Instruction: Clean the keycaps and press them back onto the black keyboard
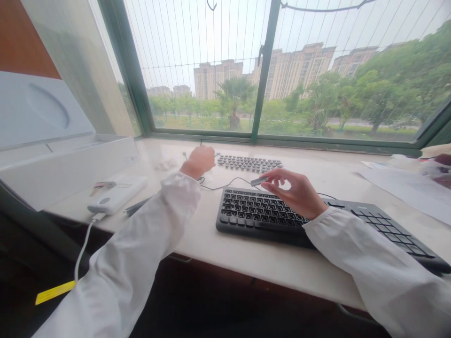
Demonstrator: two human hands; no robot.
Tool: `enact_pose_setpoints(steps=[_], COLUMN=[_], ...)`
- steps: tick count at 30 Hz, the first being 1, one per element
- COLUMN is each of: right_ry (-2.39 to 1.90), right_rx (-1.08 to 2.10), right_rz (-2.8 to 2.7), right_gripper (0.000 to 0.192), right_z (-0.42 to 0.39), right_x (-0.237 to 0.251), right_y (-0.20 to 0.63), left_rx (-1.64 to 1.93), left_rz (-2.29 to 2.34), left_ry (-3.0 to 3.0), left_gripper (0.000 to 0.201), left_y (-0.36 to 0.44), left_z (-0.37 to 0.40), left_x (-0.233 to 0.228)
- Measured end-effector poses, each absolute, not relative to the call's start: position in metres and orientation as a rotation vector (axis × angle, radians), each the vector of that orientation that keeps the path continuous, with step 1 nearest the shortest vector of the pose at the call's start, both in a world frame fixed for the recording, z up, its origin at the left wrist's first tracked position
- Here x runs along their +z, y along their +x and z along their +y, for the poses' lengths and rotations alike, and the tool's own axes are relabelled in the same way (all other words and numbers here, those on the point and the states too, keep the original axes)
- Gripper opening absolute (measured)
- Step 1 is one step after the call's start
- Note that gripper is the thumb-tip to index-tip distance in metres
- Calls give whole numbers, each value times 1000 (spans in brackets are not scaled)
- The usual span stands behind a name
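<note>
R hand (pixel 294 188), thumb-to-index, is pinching a grey pc (pixel 258 181) by the kbd's (pixel 282 226) back edge; L hand (pixel 199 162), arm outstretched, is facing away nr keycaps (pixel 248 164), grip unclear.

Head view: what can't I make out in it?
In the head view:
Left hand: its back faces the camera, hiding any grip.
Small grey piece: pinched in the right hand, one end covered, too blurred to identify.
Dark keyboard: partly covered by that hand and the right sleeve.
Grey keys: markings too small.
Papers: cut off by the right edge, print unreadable.
</note>
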State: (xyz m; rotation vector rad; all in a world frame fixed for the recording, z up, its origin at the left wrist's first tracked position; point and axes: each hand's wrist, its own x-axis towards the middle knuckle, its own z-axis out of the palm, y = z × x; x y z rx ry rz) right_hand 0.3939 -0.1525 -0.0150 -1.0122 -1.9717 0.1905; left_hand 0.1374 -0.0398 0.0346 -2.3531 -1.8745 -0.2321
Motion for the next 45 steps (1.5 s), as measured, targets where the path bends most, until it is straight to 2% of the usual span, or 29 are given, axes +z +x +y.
enact_pose_setpoints(steps=[9, 23, 29, 32, 36, 39, 42, 45], right_ry=[-1025, -987, -1006, -1007, -1007, -1019, -1019, -993], right_rx=[240, 310, 348, 353, 349, 383, 443, 496], right_rz=[-1967, -1963, -1935, -1920, -1912, -1876, -1828, -1778], right_gripper=[30, 32, 32, 32, 33, 35, 38, 37], right_z=[-151, -150, -149, -148, -147, -146, -144, -143], right_x=[-19, -19, -19, -19, -18, -18, -20, -21], right_y=[398, 397, 399, 400, 401, 401, 401, 400], left_rx=[1, -151, -410, -610, -1335, -1619, -1650, -1510], left_rz=[-1967, -1951, -1850, -1680, -1198, -957, -756, -589], left_ry=[-2342, -2250, -2200, -2209, -2365, -2599, -2834, -3003], left_gripper=[29, 40, 27, 27, 23, 20, 20, 20], left_y=[118, 112, 121, 136, 161, 176, 187, 195], left_z=[-6, 0, -4, -15, -47, -75, -94, -99], left_x=[-4, -9, 2, 15, 31, 37, 35, 27])
